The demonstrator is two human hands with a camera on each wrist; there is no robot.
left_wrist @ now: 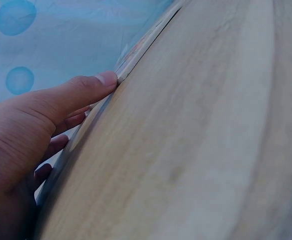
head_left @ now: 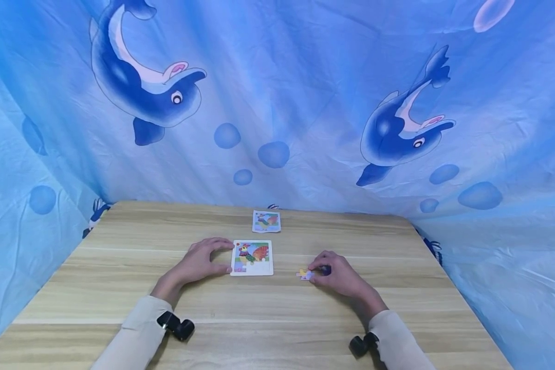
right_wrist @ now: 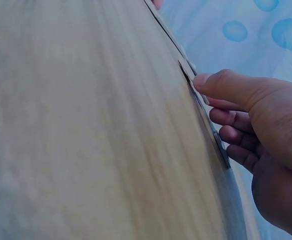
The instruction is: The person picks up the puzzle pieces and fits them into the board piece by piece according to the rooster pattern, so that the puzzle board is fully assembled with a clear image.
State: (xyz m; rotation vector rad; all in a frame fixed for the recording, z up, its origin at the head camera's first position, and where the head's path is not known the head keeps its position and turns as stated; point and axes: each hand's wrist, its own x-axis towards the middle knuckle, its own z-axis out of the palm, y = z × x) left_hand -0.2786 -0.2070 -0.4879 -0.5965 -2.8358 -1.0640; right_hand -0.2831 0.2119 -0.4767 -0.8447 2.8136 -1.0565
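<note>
A square jigsaw puzzle (head_left: 253, 252) in a white frame lies on the table, showing a colourful rooster, with a bare white area at its lower right. My left hand (head_left: 199, 262) touches its left edge, thumb at the lower corner and index finger near the upper one. In the left wrist view the thumb (left_wrist: 85, 90) presses the frame's edge. Right of the frame, my right hand (head_left: 337, 275) pinches a yellow and lilac puzzle piece (head_left: 304, 274) low over the table. A dark piece (head_left: 326, 270) shows partly hidden beneath that hand.
A paper card (head_left: 266, 221) with the same rooster picture lies behind the frame. The wooden table (head_left: 259, 318) has its far edge against a blue curtain (head_left: 314, 103) printed with dolphins and bubbles.
</note>
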